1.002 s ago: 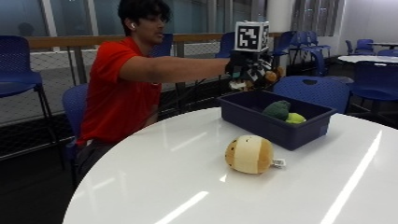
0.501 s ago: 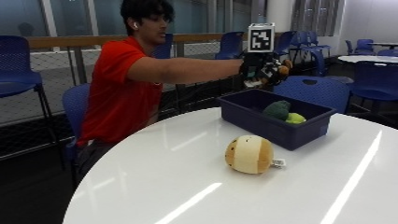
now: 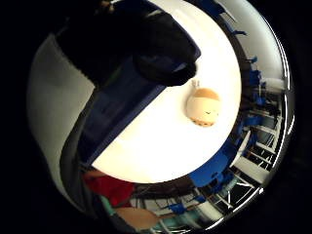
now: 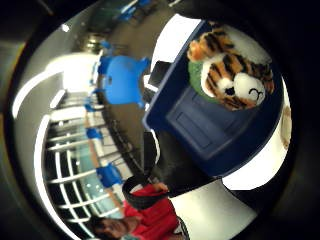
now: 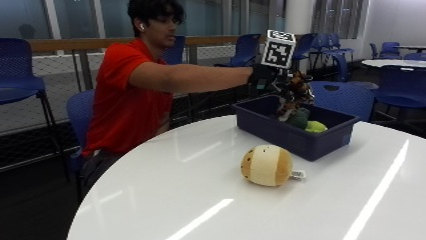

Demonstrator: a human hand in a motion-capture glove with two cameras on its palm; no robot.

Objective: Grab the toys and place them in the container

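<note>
Okay, I see my right hand (image 5: 274, 79) gripping tiger toy (image 5: 295, 94) over navy container (image 5: 293, 136); round tan plush (image 5: 266, 165) near on white table (image 5: 200, 200), tag unreadable.

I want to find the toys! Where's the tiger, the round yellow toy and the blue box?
tiger (image 4: 232, 75), thumb side palm view, striped face
round yellow toy (image 5: 266, 165), outside view, its middle
blue box (image 5: 293, 136), outside view, near wall

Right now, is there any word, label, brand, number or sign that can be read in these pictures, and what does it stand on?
None can be read.
The small white tag on the round plush toy lying on the white table: too small to read.
The tiger plush held above the blue container by the right hand: no text visible.
</note>
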